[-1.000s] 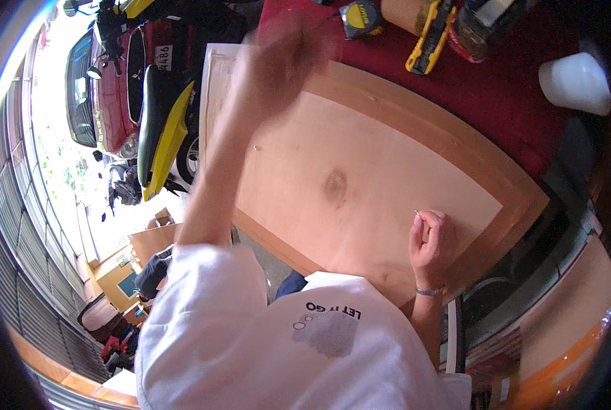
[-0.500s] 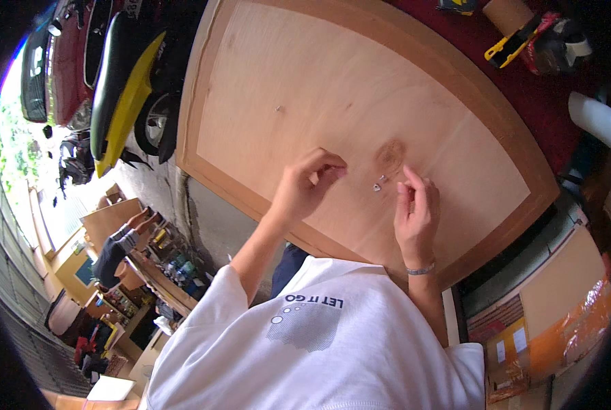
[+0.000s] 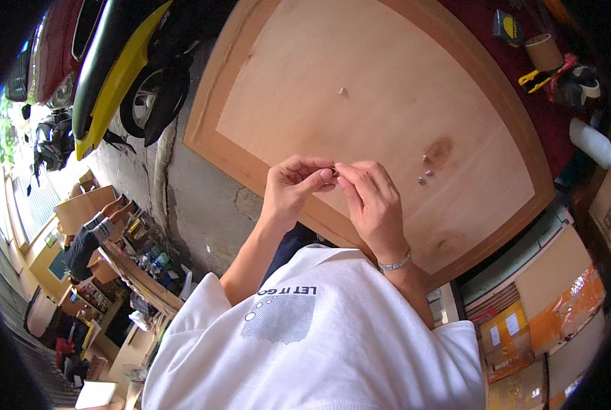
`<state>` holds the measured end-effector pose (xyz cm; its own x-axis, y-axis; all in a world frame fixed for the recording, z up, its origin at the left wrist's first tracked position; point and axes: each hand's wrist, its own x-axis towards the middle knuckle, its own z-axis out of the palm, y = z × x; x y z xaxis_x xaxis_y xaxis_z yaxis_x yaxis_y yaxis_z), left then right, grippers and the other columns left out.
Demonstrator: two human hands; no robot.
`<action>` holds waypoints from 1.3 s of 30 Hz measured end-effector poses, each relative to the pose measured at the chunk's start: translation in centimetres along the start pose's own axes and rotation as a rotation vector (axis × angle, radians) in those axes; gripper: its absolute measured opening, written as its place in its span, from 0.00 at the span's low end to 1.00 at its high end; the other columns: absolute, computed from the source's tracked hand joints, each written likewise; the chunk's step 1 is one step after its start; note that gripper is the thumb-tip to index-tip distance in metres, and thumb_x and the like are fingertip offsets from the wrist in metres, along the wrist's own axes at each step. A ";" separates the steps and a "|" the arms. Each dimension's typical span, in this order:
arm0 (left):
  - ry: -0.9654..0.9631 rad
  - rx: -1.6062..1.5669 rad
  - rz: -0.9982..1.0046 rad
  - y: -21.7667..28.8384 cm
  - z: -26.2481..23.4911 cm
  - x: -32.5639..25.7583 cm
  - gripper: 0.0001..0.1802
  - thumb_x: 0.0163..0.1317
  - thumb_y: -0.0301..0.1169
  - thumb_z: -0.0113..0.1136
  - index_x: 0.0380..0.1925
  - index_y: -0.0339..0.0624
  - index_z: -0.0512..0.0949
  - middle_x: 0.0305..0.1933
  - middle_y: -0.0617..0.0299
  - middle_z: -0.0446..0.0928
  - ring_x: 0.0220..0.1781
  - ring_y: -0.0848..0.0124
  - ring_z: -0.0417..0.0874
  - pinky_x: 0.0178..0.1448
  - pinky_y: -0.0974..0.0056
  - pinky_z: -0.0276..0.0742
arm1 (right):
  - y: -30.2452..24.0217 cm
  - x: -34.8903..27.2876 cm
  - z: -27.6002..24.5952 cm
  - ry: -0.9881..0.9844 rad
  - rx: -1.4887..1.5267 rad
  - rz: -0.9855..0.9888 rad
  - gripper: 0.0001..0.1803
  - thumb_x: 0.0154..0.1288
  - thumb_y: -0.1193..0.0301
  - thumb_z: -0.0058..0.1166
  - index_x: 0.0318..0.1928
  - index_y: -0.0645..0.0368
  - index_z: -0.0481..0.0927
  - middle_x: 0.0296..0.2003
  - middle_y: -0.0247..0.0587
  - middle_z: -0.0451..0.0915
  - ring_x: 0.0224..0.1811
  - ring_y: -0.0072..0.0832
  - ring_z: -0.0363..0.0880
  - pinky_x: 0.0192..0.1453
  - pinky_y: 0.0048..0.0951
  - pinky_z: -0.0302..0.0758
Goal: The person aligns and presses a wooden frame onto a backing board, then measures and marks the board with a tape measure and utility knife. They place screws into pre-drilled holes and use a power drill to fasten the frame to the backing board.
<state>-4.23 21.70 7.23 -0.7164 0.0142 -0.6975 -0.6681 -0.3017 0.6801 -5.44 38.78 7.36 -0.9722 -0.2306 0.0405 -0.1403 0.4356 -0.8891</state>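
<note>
My left hand [image 3: 293, 190] and my right hand [image 3: 375, 205] meet fingertip to fingertip above the near edge of a large wooden panel [image 3: 333, 55]. Both are closed in a pinch. A tiny dark piece shows between the fingertips, too small and covered to name. On the panel to the right of my hands lie several small shiny metal pieces, among them one metal piece [image 3: 421, 180] nearest me and another [image 3: 425, 158] beside a brown round stain. A single metal bit [image 3: 343, 91] lies farther off, toward the panel's middle.
Left of the panel, a motorcycle with a yellow side panel [image 3: 117, 82] stands on concrete. At the far right are a tape roll [image 3: 543, 52], a yellow cutter [image 3: 536, 81] and a white bottle-like object [image 3: 591, 142]. Cardboard boxes [image 3: 558, 273] stand lower right. A person [image 3: 90, 242] is at the left.
My hands were apart above the panel; they have come together, the right one moving left to meet the left at the fingertips. The view has shifted.
</note>
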 end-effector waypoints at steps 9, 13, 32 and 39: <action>0.069 -0.051 -0.184 -1.1 -3.2 -3.2 0.11 0.67 0.24 0.61 0.46 0.27 0.80 0.43 0.51 0.83 0.43 0.68 0.86 0.51 0.65 0.85 | -1.9 -3.1 4.6 0.019 0.204 0.255 0.08 0.62 0.74 0.62 0.40 0.62 0.79 0.34 0.42 0.77 0.37 0.37 0.78 0.39 0.35 0.76; 0.024 -0.038 -0.216 -1.2 -5.3 -4.6 0.12 0.67 0.24 0.60 0.47 0.26 0.80 0.44 0.50 0.83 0.45 0.67 0.86 0.51 0.63 0.86 | -3.7 -5.0 6.5 0.051 0.289 0.384 0.07 0.64 0.74 0.61 0.40 0.63 0.79 0.36 0.42 0.77 0.36 0.34 0.79 0.38 0.33 0.76; -0.333 0.179 -0.177 1.0 -8.1 -3.6 0.05 0.65 0.24 0.63 0.38 0.33 0.80 0.38 0.57 0.84 0.40 0.71 0.85 0.49 0.67 0.83 | -2.1 -7.0 4.6 0.294 0.235 0.516 0.09 0.72 0.69 0.54 0.39 0.63 0.80 0.31 0.35 0.81 0.35 0.20 0.79 0.38 0.25 0.75; -0.356 0.197 -0.151 1.3 -9.0 -4.0 0.05 0.67 0.26 0.62 0.38 0.36 0.79 0.38 0.58 0.83 0.40 0.71 0.85 0.47 0.65 0.84 | 6.4 -4.3 -3.2 0.528 -0.443 0.539 0.07 0.69 0.72 0.55 0.42 0.62 0.79 0.35 0.44 0.81 0.35 0.34 0.81 0.40 0.34 0.76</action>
<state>-0.45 12.70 8.92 -0.6094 0.3822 -0.6947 -0.7715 -0.0840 0.6306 -2.74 45.31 2.96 -0.8715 0.4894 -0.0308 0.4099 0.6926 -0.5935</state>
